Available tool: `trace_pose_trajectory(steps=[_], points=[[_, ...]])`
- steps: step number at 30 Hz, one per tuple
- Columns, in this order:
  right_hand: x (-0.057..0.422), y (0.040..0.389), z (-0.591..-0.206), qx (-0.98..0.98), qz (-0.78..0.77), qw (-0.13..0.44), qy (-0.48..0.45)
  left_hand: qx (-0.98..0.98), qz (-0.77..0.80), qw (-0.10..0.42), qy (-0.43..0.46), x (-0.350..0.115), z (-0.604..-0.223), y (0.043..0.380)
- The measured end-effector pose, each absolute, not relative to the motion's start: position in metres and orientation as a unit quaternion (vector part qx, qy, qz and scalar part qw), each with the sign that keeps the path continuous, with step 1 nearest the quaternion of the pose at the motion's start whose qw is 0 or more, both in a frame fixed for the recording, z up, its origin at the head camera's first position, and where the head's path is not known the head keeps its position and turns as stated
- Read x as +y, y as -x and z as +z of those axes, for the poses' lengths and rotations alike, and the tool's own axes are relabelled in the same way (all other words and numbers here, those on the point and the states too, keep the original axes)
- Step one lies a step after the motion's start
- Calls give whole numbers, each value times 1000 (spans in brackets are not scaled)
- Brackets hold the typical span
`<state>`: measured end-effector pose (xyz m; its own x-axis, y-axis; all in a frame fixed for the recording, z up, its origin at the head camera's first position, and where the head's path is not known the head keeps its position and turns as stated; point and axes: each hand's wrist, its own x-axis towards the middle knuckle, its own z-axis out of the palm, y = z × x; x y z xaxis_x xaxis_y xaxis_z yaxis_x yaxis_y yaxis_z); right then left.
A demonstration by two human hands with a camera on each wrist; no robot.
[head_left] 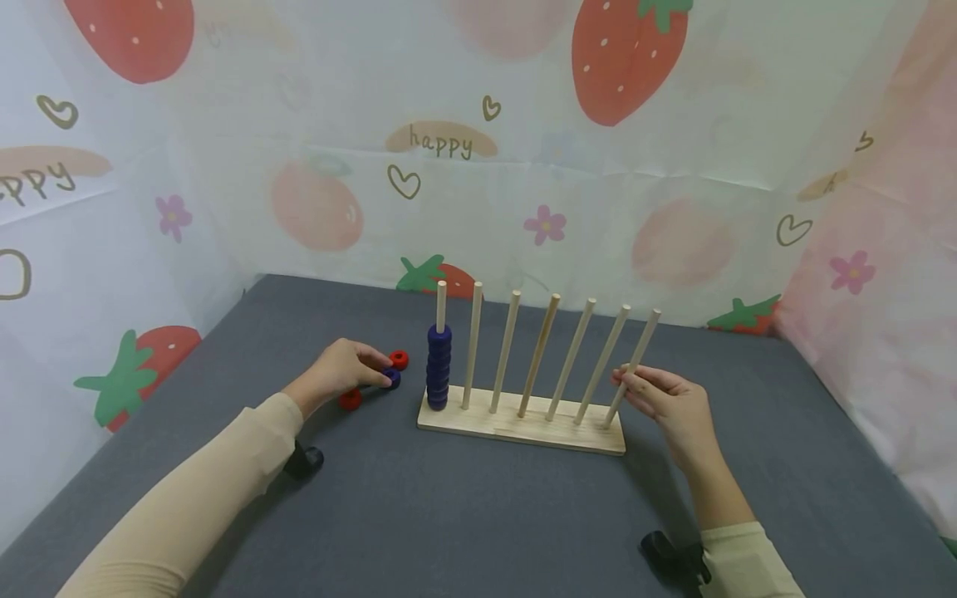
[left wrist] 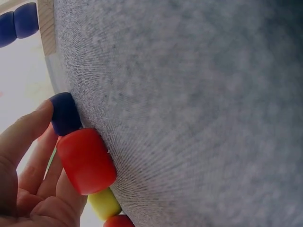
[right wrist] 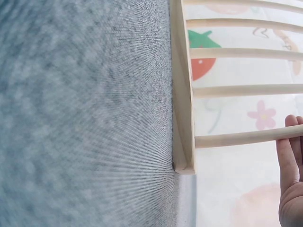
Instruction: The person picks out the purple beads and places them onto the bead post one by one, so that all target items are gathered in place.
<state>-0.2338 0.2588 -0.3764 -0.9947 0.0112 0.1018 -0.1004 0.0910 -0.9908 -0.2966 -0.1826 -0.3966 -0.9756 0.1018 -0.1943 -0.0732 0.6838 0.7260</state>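
Observation:
My left hand point(head_left: 336, 372) is low over the table at the left. It pinches a dark blue bead point(left wrist: 66, 114) between thumb and fingers, close to the cloth. Red beads point(head_left: 350, 399) lie beside that hand, and a yellow bead point(left wrist: 105, 203) shows behind a red one in the left wrist view. A wooden peg rack point(head_left: 516, 433) stands in the middle, its leftmost peg point(head_left: 441, 303) carrying a stack of blue beads point(head_left: 439, 365). My right hand point(head_left: 679, 409) holds the rightmost peg point(head_left: 645, 339) around mid-height with its fingertips.
Dark grey cloth point(head_left: 463, 515) covers the table. Behind it and at both sides hangs a white curtain point(head_left: 359, 91) printed with strawberries. The rack's other upright pegs point(head_left: 538, 357) are bare. A black wrist strap piece point(head_left: 302, 461) hangs under the left sleeve.

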Motion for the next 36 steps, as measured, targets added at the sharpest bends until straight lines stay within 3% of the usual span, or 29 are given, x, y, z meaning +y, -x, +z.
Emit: trace_pose_trajectory(steps=[10,25,32,36], points=[[268,242,-391,-719,690,50,-71,907,405,111,9,-183,-381,293],[260,235,-379,-741,670,43,-24,893,443,69,-32,-184,-324,280],[273,250,-401,-732,678,49,-45,881,466,57,-52,-183,-300,274],[265,240,-387,-736,674,47,-41,878,472,51,-57,-181,-290,271]])
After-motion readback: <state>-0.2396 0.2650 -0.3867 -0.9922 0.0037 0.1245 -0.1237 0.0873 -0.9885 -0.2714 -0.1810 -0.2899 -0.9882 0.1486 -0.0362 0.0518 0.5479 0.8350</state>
